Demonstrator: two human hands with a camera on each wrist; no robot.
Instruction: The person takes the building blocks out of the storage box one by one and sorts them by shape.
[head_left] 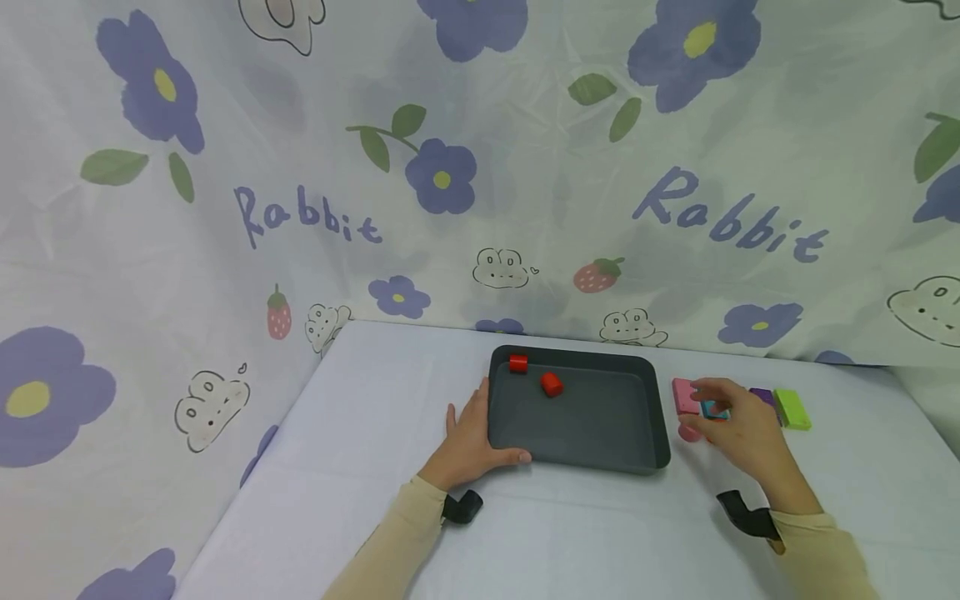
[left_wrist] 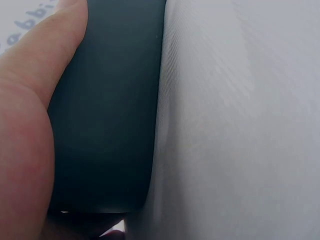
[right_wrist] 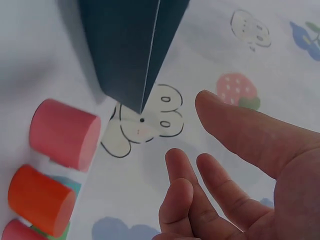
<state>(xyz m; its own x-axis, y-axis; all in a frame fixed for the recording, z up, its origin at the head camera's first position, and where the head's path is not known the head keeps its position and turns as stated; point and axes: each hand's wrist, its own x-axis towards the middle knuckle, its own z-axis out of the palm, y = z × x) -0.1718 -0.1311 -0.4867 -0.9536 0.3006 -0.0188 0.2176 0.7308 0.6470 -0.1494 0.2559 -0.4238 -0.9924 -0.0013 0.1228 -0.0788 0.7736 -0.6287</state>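
A dark grey tray (head_left: 585, 429) lies on the white table. Against its near left corner rests my left hand (head_left: 470, 442), fingers straight along the left side and thumb along the front. The left wrist view shows the thumb (left_wrist: 47, 50) at the tray's wall (left_wrist: 110, 110). Inside the tray are two small red blocks (head_left: 518, 363), both toward the back left. My right hand (head_left: 742, 429) hovers over colored blocks to the tray's right, thumb and fingers apart with nothing between them. Beside it in the right wrist view lie a pink cylinder (right_wrist: 62, 132) and an orange cylinder (right_wrist: 40, 200).
Near the right hand are a pink block (head_left: 683, 395), a blue block (head_left: 714, 409), partly hidden by fingers, a purple block (head_left: 763, 397) and a lime green block (head_left: 792, 409). A flower-and-rabbit patterned cloth (head_left: 540, 192) hangs behind the table and along its left side.
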